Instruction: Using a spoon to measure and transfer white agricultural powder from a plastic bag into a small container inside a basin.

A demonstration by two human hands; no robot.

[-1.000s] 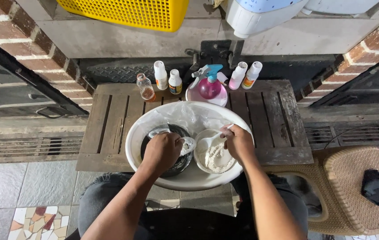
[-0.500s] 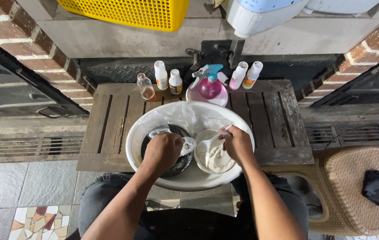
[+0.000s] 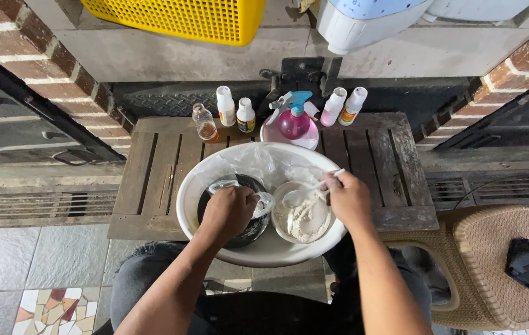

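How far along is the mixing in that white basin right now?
Done: white paste already sits in the small bowl. In hand: the right hand holds a white spoon over it; the left hand rests at the dark bowl. Left: the bottles behind stand untouched.

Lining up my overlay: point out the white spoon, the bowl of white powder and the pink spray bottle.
white spoon (image 3: 298, 196), head view, on its scoop end over the powder.
bowl of white powder (image 3: 279, 228), head view, on its left rim.
pink spray bottle (image 3: 294, 123), head view, on its pink body.
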